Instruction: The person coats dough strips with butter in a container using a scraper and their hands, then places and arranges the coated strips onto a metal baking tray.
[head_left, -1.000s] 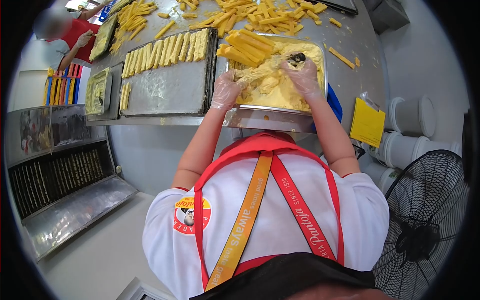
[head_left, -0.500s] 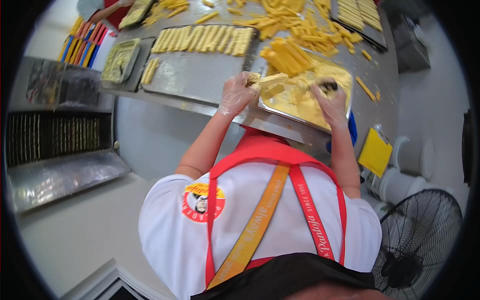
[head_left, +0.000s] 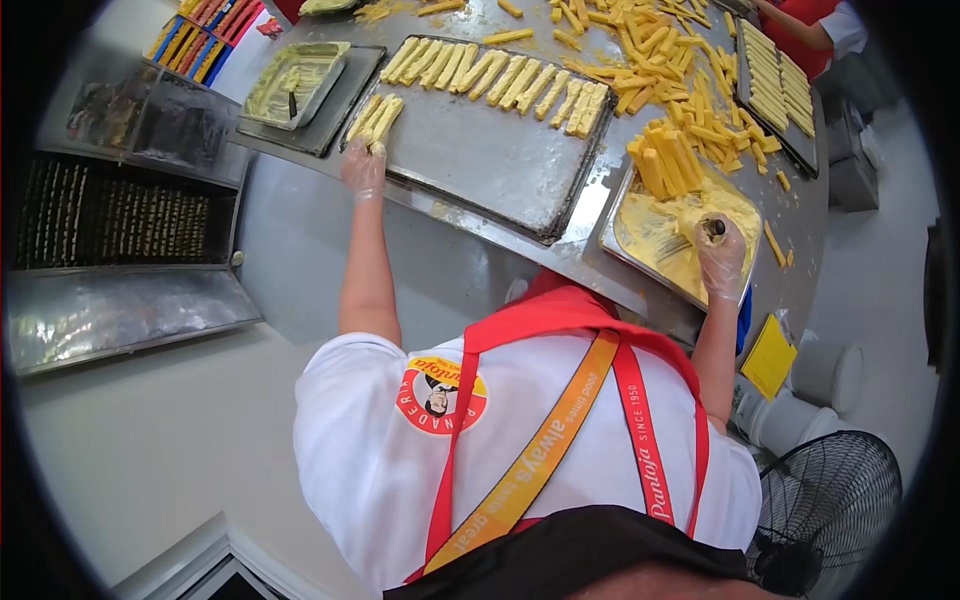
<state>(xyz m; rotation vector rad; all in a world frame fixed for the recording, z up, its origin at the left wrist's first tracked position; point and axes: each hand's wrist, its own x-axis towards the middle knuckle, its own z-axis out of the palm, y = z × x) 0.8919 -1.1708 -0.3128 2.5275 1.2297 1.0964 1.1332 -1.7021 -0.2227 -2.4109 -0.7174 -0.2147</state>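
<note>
My left hand [head_left: 362, 170], in a clear glove, is at the near left edge of a metal baking tray [head_left: 455, 185]. Its fingers are closed at the near end of a cream-coated stick [head_left: 380, 122], one of a few lying side by side there. A longer row of coated sticks [head_left: 490, 78] runs along the tray's far side. My right hand [head_left: 722, 258], also gloved, grips a dark-handled tool [head_left: 714, 229] over a shallow pan [head_left: 612, 238] of yellow cream; the tool's working end is unclear. Plain yellow sticks [head_left: 665, 160] are stacked in that pan's far corner.
Loose yellow sticks [head_left: 650, 45] are heaped across the table. Another tray of sticks [head_left: 775, 80] lies at the right, by a co-worker's arm [head_left: 795, 25]. A cream-smeared pan [head_left: 296, 85] sits at the left. A fan [head_left: 820, 510] stands behind at the right.
My left hand has moved left from beside the cream pan to the tray, carrying coated sticks. My right hand stays over the pan with the tool. The view has shifted.
</note>
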